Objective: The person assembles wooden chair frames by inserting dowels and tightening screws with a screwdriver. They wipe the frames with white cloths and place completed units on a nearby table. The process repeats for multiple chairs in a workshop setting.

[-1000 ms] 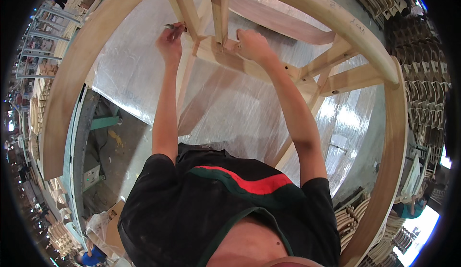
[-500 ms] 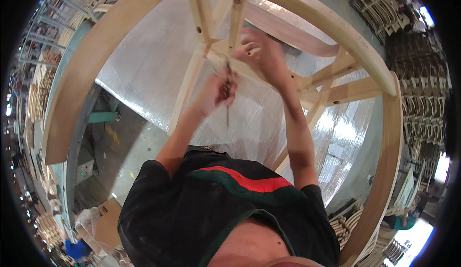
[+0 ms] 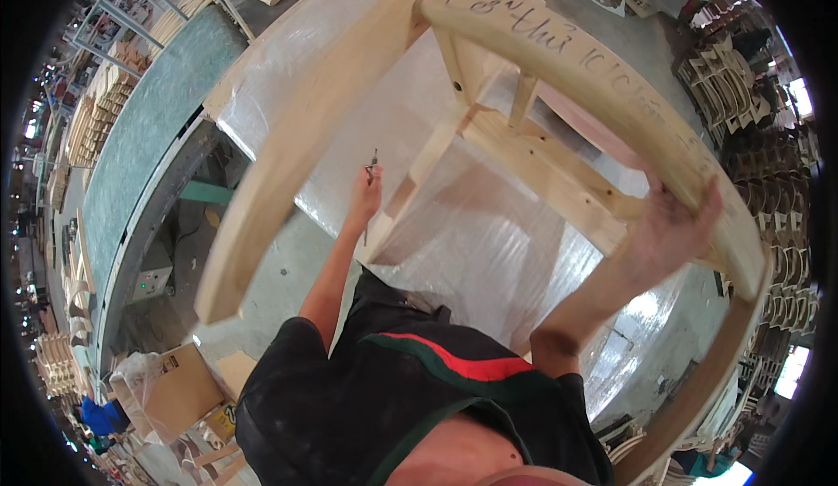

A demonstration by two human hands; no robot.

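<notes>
Nearest the camera: the person's black short-sleeved shirt (image 3: 384, 407) with a red and green diagonal band fills the lower centre, both bare forearms rising out of it.

Right hand (image 3: 668, 233): raised to the right, fingers (image 3: 705, 211) wrapped round the lower edge of the pale unfinished curved wooden chair frame (image 3: 576, 58). Firm closed grasp on the curved top rail, which bears handwriting in dark marker. The frame is off the surface and tilted, arching over the person from upper centre down the right side.

Left hand (image 3: 364, 191): raised at centre-left, fingers closed round a small thin dark metal tool (image 3: 373, 162), whose tip stands up above the knuckles. The exact kind of tool is too small to tell. The hand sits just beside a slanted wooden leg (image 3: 410, 185) of the same frame; whether they touch is unclear.

Second long curved rail (image 3: 288, 163) of the frame runs diagonally down the left.

Behind the frame: worktop covered in glossy clear plastic sheeting (image 3: 489, 250).

Farther off: green-topped bench (image 3: 148, 128) at left, grey concrete floor (image 3: 279, 276) beneath, stacks of pale wooden chair parts (image 3: 768, 110) along the right rim, cardboard box (image 3: 179, 390) at lower left.
</notes>
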